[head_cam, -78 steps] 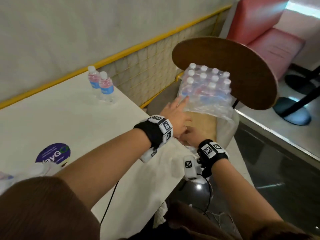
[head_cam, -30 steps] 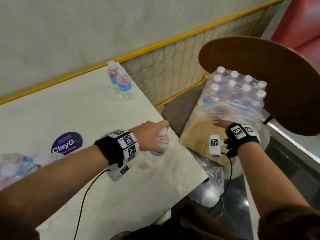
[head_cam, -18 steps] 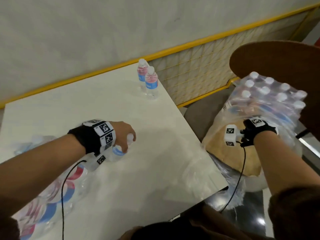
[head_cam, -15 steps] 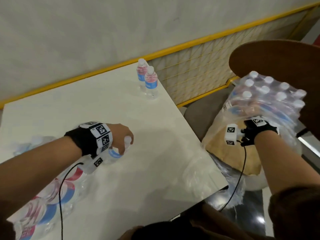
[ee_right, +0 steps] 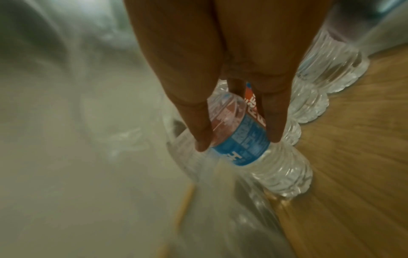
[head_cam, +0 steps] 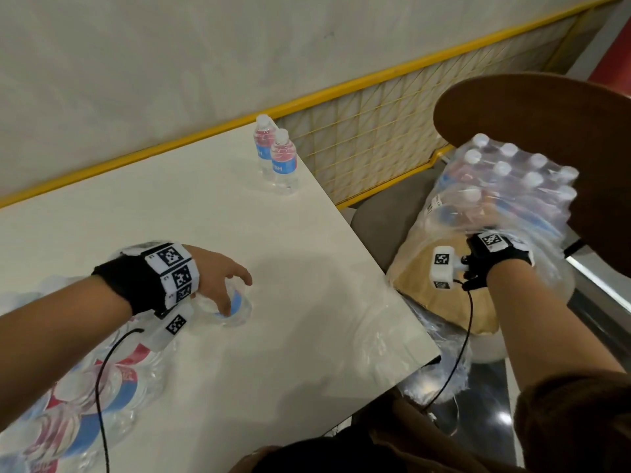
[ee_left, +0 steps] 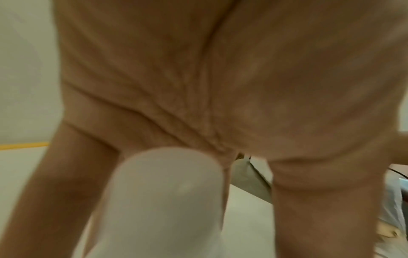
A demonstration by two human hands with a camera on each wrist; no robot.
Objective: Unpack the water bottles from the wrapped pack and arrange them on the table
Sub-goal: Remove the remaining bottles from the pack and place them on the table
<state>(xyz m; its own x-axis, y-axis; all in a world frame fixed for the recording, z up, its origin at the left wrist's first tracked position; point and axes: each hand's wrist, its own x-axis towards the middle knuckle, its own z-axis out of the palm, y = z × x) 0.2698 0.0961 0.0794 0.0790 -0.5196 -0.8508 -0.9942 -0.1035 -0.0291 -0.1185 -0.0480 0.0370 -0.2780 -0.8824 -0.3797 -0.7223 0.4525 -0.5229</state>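
Observation:
My left hand grips a clear water bottle from above, upright on the white table. Its white cap shows between my thumb and fingers in the left wrist view. The wrapped pack of several bottles stands on a wooden chair seat right of the table. My right hand is inside the torn wrap, thumb and fingers pinching a blue-and-red-labelled bottle at the pack's near edge. Two bottles stand at the table's far right corner.
A second plastic-wrapped pack lies on the table at the near left, under my left forearm. The chair's round wooden back rises behind the pack. Loose plastic wrap hangs off the chair. A yellow mesh rail runs behind.
My left hand carried a bottle from the table's right edge to the left and brought it from tilted to upright on the table. My right hand reached into the pack.

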